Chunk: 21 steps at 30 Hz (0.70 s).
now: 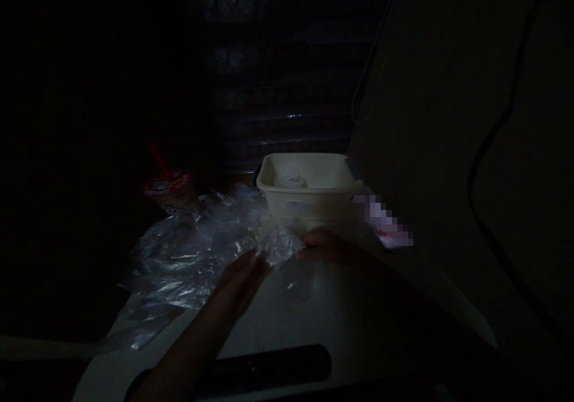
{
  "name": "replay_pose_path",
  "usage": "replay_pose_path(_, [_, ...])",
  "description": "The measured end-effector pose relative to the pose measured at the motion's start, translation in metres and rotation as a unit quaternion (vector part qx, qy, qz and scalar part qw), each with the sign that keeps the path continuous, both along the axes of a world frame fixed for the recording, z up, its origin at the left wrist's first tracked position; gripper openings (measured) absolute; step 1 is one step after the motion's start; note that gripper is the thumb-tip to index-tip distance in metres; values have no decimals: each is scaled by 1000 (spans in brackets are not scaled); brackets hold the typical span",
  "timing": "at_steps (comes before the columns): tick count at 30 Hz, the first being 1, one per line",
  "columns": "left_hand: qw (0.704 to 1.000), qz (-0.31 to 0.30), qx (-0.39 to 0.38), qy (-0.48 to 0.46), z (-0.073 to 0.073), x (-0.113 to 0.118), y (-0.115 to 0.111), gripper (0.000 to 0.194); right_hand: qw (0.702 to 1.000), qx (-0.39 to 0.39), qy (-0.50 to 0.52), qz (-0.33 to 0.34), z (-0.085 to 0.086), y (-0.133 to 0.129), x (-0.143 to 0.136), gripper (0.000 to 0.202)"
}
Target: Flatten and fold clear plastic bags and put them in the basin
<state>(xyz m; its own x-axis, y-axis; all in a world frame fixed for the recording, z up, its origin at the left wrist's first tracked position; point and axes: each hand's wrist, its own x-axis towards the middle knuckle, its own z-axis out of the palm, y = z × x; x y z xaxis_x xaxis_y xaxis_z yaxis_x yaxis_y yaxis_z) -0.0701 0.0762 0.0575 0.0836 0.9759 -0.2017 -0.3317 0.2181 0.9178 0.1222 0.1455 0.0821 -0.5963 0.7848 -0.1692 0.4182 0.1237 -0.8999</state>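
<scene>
A small clear plastic bag with whitish contents (280,245) is held up between my two hands over the white table. My left hand (246,273) pinches its left edge, and my right hand (323,246) grips the right edge with closed fingers. What fills the bag is too dark to make out. Just beyond stands a cream plastic bin (309,201) with dark side handles; a pale crumpled piece (290,180) lies inside it. To the left spreads a heap of clear plastic bags (192,258).
A cup (173,189) with a red lid and straw stands at the back left. Right of the bin lies a blurred pinkish item (389,225). Along the near edge of the table (287,318) is a black bar-like object (269,366). A dark cable (482,151) hangs at right.
</scene>
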Motion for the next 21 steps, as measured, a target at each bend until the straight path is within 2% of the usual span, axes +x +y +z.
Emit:
replay_pose_path(2, [998,-32,-9,-45,5,6,20,35,992,-23,50,-113,-8,4,3,22])
replay_pose_path(5, [997,-68,10,-19,6,21,44,28,977,-50,96,-185,-17,5,1,23])
replay_pose_path(8, [995,-96,29,24,1,32,59,24,974,-64,118,-181,-24,6,1,24])
replay_pose_path(12, [991,-106,56,63,-6,33,72,25,976,-84,118,-165,-29,12,3,24])
replay_pose_path(21, [985,-120,84,90,-10,30,78,19,980,-61,125,-142,-28,12,2,27])
